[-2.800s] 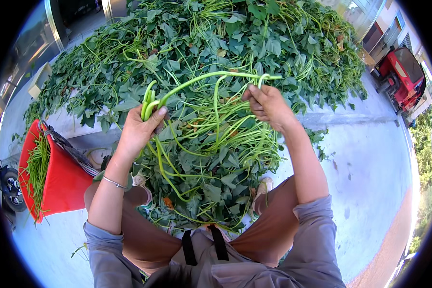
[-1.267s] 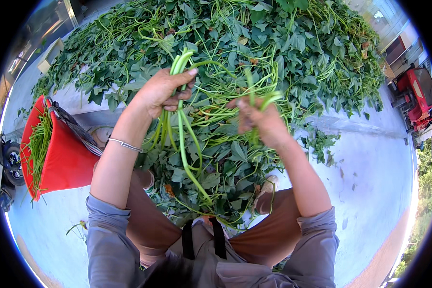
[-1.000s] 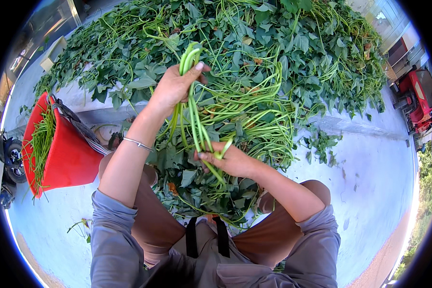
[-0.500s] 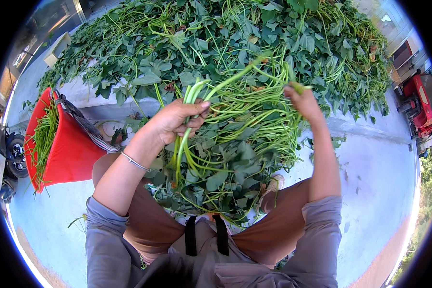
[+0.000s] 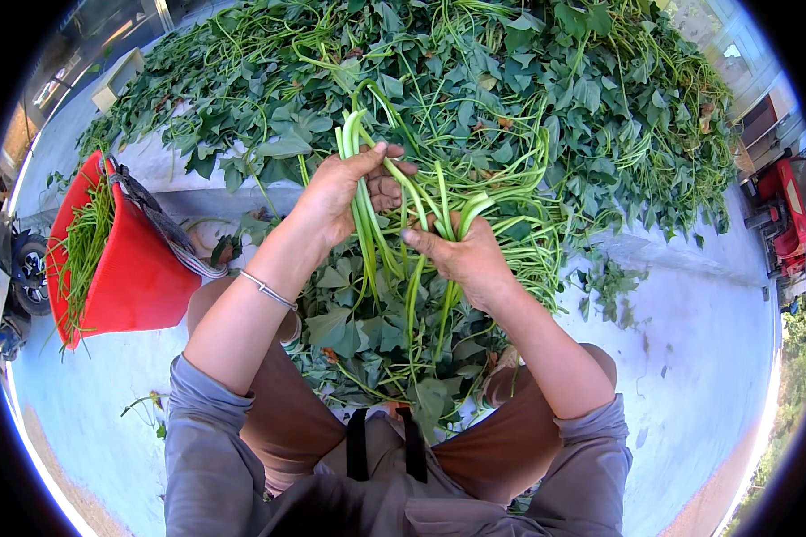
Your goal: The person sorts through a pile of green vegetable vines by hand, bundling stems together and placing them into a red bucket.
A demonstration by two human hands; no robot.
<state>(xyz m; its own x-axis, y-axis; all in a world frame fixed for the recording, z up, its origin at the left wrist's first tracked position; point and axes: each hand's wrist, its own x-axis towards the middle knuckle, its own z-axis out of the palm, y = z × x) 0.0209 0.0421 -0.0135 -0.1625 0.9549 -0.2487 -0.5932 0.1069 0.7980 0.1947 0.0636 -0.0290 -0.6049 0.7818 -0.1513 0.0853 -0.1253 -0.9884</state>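
Between my knees lies a heap of leafy green vines (image 5: 340,327) with long pale stems, probably sweet potato greens. Over it my left hand (image 5: 338,192) is closed round several light-green stems (image 5: 360,215), whose ends stick up above the thumb and hang down below the palm. Close on its right, my right hand (image 5: 466,255) grips a few more stems (image 5: 475,208) between thumb and fingers. One stem from the left hand's bunch slants across toward the right hand. The right fingers are partly hidden by the stems.
A red basket (image 5: 148,282) with a dark strap tilts at the left and holds cut green stems (image 5: 90,242). Beyond a low concrete ledge (image 5: 184,208) spreads a large pile of vines (image 5: 501,72). A red machine (image 5: 784,210) stands at the right.
My right hand has come in from the right, down and leftward, and now holds stems beside the left hand. The left hand has turned slightly, still gripping its bunch.
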